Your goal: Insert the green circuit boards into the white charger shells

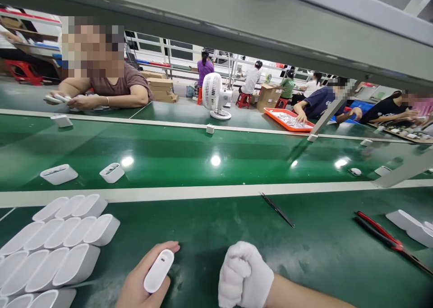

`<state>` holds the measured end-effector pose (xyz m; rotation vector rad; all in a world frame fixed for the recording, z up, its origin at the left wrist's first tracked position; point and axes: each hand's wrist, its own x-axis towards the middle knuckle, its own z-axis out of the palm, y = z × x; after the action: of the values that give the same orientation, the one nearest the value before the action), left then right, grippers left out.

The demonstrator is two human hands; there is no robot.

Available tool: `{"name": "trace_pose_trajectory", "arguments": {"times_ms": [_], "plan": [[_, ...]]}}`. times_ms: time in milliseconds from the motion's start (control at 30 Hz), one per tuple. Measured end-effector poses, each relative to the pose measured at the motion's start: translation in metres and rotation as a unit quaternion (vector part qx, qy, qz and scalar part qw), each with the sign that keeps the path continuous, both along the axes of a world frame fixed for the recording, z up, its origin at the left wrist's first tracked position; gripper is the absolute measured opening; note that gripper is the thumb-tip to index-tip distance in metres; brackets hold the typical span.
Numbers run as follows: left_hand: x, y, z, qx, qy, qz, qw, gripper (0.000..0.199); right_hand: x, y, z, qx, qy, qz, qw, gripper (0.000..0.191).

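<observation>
My left hand [144, 281], bare, is wrapped round a white oval plastic casing [158, 271]. The casing's end faces up toward me and has a small dark slot. To the right, my right hand [245, 275] wears a white glove and is closed in a fist just above the green bench. Its curled fingers hide whatever may be inside. Left of my left hand, several white oval casings [77, 265] of a similar kind stand in rows. Black tweezers [278, 210] lie beyond my right hand.
Red-and-black-handled pliers [394, 242] and white casings [411, 227] lie at the right. A green conveyor belt [176, 159] carries spaced white parts. Across it are a white fan [214, 96], an orange tray [289, 120] and several seated people. A grey beam [216, 24] crosses above.
</observation>
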<state>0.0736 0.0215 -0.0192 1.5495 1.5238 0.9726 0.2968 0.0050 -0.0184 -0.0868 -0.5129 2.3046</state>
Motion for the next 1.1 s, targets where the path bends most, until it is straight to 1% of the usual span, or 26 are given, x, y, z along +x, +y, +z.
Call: {"name": "trace_pose_trajectory", "arguments": {"times_ms": [167,300,467,767,900,1100], "plan": [[-0.0003,-0.0004,0.0053,-0.008,0.004,-0.010,1.000,0.038,0.0001,0.0002,-0.0019,-0.006,-0.004,-0.003,1.000,0.045],[0.0011,-0.0008,0.0074,-0.004,0.010,0.000,1.000,0.038,0.0003,0.0003,-0.0007,-0.004,-0.011,-0.001,1.000,0.046],[0.0012,-0.0014,0.0072,0.001,0.009,-0.001,1.000,0.037,-0.0002,0.0007,-0.0007,-0.002,-0.006,-0.003,1.000,0.046],[-0.0036,0.0007,0.0047,-0.009,0.015,-0.029,0.999,0.037,0.0000,0.0002,-0.0007,-0.007,-0.009,-0.004,1.000,0.047],[-0.0039,0.0009,0.0048,0.000,0.013,-0.026,1.000,0.037,-0.0002,0.0003,-0.0015,-0.015,-0.006,-0.006,1.000,0.047],[-0.0023,0.0005,0.0070,-0.010,0.006,-0.021,1.000,0.037,-0.0007,0.0006,-0.0006,-0.020,-0.009,-0.008,1.000,0.048]]}}
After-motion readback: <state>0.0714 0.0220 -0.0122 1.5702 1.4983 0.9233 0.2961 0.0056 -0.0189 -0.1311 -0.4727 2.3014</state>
